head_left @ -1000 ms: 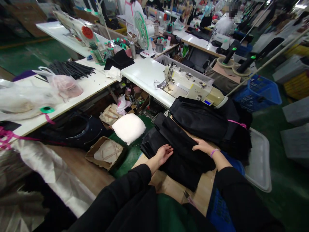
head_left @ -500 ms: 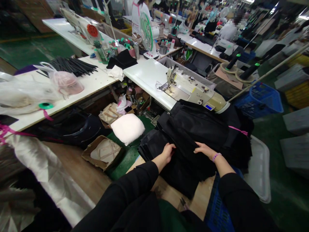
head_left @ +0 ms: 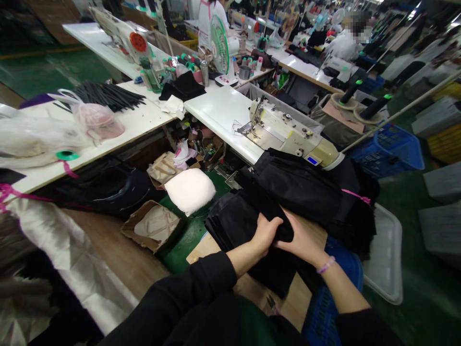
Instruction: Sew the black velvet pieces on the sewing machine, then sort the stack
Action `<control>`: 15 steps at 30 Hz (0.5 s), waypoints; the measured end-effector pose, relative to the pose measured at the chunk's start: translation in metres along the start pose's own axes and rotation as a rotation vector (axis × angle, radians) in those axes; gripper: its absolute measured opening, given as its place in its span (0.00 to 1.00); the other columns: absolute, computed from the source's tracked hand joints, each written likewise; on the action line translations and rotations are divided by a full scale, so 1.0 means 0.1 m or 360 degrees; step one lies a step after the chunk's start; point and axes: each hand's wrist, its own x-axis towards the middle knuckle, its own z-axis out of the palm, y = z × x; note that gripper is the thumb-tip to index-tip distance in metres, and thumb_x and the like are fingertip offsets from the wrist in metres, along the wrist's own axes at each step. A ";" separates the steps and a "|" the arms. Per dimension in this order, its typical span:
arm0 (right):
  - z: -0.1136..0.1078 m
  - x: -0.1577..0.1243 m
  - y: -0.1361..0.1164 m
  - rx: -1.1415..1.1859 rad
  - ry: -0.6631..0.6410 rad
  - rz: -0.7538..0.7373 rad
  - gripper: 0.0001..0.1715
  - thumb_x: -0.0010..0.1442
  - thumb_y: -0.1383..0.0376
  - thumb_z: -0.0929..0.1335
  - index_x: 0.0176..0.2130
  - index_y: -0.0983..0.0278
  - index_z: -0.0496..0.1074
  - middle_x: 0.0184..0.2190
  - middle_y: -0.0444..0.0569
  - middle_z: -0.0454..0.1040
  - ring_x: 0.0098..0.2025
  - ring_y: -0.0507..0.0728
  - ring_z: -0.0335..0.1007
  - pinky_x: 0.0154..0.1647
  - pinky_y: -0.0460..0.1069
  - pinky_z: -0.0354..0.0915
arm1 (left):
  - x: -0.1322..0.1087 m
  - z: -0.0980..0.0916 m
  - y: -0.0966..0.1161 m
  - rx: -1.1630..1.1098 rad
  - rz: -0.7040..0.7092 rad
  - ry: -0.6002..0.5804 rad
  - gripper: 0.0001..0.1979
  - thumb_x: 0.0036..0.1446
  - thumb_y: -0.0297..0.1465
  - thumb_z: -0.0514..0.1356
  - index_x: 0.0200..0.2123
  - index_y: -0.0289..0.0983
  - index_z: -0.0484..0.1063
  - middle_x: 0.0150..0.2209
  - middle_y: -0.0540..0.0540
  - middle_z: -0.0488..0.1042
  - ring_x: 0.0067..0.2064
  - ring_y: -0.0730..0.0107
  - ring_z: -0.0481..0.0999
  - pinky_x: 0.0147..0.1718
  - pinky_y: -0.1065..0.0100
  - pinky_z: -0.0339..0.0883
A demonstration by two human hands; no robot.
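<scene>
Black fabric pieces (head_left: 230, 218) lie stacked on a board in front of me. My left hand (head_left: 265, 233) is closed on the right part of this fabric, thumb on top. Close beside it, my right hand (head_left: 297, 240) grips a folded edge of the same black fabric between thumb and fingers. A bracelet circles my right wrist. Behind the hands rests a larger bundle of black fabric (head_left: 302, 187), tied with a pink strip (head_left: 355, 194). Small snips (head_left: 272, 303) lie on the board (head_left: 304, 290) near my lap.
A sewing machine (head_left: 295, 139) stands on the white table (head_left: 219, 113) ahead. A white cushion (head_left: 190, 191) and a cardboard box (head_left: 151, 226) sit at left. Blue crates (head_left: 392, 149) and a white plastic lid (head_left: 385, 254) are at right. Other people work farther back.
My right hand has moved left and drawn its fabric edge inward, folding it. My left hand has shifted slightly right, so both hands are now close together. More board shows at right.
</scene>
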 end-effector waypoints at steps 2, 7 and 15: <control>0.05 -0.04 -0.11 -0.0167 0.0167 0.0192 0.39 0.50 0.59 0.72 0.59 0.62 0.65 0.54 0.58 0.73 0.56 0.70 0.70 0.54 0.60 0.66 | -0.04 0.03 0.00 0.0037 0.0067 -0.0119 0.18 0.46 0.24 0.64 0.42 0.38 0.70 0.43 0.42 0.75 0.47 0.58 0.74 0.45 0.63 0.68; -0.14 0.07 -0.05 -0.0220 0.0403 0.0456 0.23 0.51 0.59 0.70 0.47 0.61 0.72 0.38 0.53 0.80 0.43 0.66 0.77 0.43 0.55 0.70 | 0.11 -0.21 -0.16 0.0113 -0.0157 -0.0187 0.20 0.46 0.20 0.62 0.46 0.36 0.71 0.46 0.41 0.74 0.42 0.65 0.74 0.41 0.67 0.69; -0.59 0.33 0.01 -0.0163 0.0524 0.0264 0.18 0.49 0.60 0.70 0.40 0.64 0.75 0.35 0.49 0.80 0.38 0.61 0.76 0.39 0.52 0.69 | 0.40 -0.69 -0.41 0.0276 -0.0585 0.0044 0.30 0.52 0.28 0.63 0.58 0.39 0.59 0.40 0.45 0.70 0.35 0.71 0.72 0.39 0.66 0.69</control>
